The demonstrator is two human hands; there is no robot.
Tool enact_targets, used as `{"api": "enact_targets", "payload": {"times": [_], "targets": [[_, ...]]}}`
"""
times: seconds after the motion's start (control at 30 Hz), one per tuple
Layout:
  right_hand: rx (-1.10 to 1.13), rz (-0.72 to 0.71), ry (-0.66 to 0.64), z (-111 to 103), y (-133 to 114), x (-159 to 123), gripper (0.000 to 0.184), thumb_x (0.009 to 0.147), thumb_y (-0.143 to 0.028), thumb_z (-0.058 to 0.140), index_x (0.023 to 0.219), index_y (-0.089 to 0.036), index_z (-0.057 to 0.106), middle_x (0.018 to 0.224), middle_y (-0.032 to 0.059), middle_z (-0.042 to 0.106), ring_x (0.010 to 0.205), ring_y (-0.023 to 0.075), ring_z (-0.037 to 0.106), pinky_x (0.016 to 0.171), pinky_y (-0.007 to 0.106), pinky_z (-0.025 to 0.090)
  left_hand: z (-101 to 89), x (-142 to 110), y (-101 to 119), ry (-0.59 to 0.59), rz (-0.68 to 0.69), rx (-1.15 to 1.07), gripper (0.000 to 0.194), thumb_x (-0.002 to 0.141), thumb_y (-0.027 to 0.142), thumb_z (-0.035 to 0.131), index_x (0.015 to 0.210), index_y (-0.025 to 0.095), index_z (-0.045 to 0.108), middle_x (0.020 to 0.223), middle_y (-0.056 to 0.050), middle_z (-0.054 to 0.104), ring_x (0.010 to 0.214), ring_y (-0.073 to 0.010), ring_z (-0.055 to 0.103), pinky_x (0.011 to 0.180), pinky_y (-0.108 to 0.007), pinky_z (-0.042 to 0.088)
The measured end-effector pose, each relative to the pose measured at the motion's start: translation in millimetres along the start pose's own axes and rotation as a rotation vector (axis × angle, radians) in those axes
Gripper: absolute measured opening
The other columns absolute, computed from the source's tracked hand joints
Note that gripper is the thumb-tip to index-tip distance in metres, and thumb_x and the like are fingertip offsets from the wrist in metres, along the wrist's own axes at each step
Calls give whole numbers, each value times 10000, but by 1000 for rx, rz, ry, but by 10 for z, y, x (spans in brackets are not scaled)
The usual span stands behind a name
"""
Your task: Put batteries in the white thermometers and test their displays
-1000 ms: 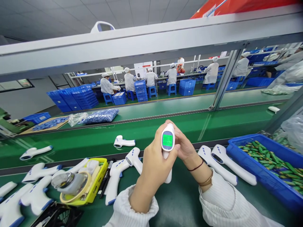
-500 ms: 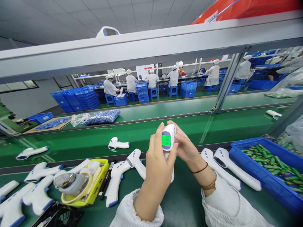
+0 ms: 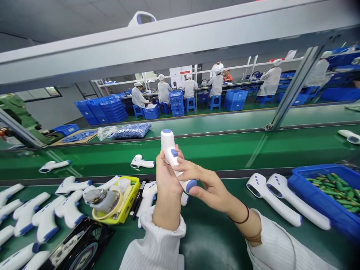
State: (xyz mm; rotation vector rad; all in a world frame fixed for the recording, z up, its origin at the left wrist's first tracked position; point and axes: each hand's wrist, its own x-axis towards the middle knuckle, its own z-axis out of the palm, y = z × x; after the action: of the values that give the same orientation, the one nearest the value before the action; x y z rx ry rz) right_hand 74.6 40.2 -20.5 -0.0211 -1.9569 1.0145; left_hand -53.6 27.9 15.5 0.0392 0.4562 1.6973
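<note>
A white infrared thermometer (image 3: 168, 144) with a blue trigger and blue end caps is held up over the bench, tilted, its screen side turned away from me. My left hand (image 3: 168, 174) is closed around it from the left, fingers behind the body. My right hand (image 3: 206, 182) lies across the handle from the right, fingers on it and thumb by the blue cap at its lower end. Beyond my hands, another thermometer (image 3: 142, 162) lies on the green conveyor belt (image 3: 219, 157). Two more thermometers, a nearer one (image 3: 271, 197) and a farther one (image 3: 298, 198), rest right of my right hand.
Several thermometers (image 3: 46, 219) cover the left bench. A yellow basket (image 3: 123, 214) holds a pump bottle (image 3: 98, 198); black pens (image 3: 138, 198) lie beside it. At right stands a blue bin (image 3: 302, 176) of green batteries. A metal crossbar (image 3: 168, 43) spans overhead. Co-workers sit far behind.
The thermometer has been turned over: its lit green screen faced me before, and now its trigger and handle end show. My right hand has moved from its head to the handle. The view has shifted left.
</note>
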Motion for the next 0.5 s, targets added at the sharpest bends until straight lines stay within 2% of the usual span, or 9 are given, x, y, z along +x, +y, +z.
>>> {"api": "enact_targets", "payload": {"times": [0.1,0.2,0.23,0.3,0.4,0.5], "targets": [[13,-17,52,56,31,-6,260,975,-272,550,1190,-295,694,1250,40,673,1279,244,555,1150,466,361,30,-50,23,39,-12,-97,291,996,325,383,888,123,563,623,17,585,474,-41,548,480,-115,444],[13,-45,163,171,51,-22,277,998,-315,512,1230,-295,663,1309,48,637,1348,236,486,1185,467,301,31,-62,-19,47,-9,-100,299,1001,316,353,887,129,556,620,22,580,469,-42,541,502,-128,454],[86,-18,208,226,58,-21,271,1008,-346,486,1199,-290,670,1324,51,624,1377,233,450,1199,470,273,22,-54,-34,49,28,-104,301,1002,326,351,902,131,557,633,24,585,472,-39,541,507,-130,451],[358,89,309,341,71,-1,255,1010,-400,471,1061,-280,689,1310,45,622,1404,228,410,1207,470,258,-6,-27,-60,40,187,-89,276,992,351,375,952,145,555,678,30,598,500,-36,550,527,-134,447],[774,259,485,474,67,58,114,936,-361,611,886,-268,653,1168,12,674,1363,213,456,1185,436,315,-65,29,-88,-4,415,-19,239,947,385,449,1017,178,546,735,35,599,552,-46,561,575,-154,451],[902,338,574,494,44,104,115,854,-257,692,787,-251,598,1005,-9,703,1301,198,509,1158,392,347,-115,87,-109,-24,449,9,272,915,412,486,1068,192,536,763,31,594,573,-60,564,583,-176,442]]}}
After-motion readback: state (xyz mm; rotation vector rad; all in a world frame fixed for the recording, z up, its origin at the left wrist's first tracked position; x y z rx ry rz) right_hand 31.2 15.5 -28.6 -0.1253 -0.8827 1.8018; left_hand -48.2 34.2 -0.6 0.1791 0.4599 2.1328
